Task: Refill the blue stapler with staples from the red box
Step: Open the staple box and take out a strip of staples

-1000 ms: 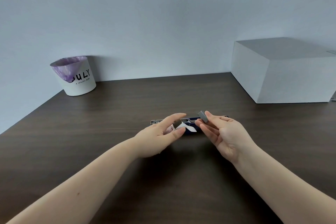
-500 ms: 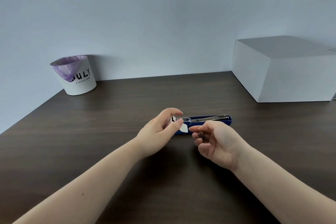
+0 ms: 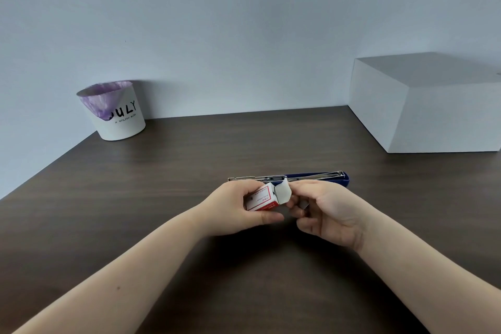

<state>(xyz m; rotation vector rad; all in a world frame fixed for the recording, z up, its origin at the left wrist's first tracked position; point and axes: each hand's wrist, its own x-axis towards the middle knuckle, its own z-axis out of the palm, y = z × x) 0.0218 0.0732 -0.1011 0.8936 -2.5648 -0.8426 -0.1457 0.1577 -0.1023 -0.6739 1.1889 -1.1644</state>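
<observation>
Left hand [image 3: 238,209] grips red box [image 3: 261,200], flap [image 3: 284,192] open. Right hand [image 3: 325,214] curled at box mouth, holding staple strip, apparently. Blue stapler [image 3: 317,177] lies open just behind on table [image 3: 135,211]. Keep strip level, legs down, slide into channel.

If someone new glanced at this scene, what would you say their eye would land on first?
Most likely the two hands at the centre: the left hand holds a small red box with its white end flap open, and the right hand is at that flap. Just behind them the blue stapler lies opened flat on the dark table. Farther back, a white bin with a purple liner stands at the left and a large white box at the right.
</observation>
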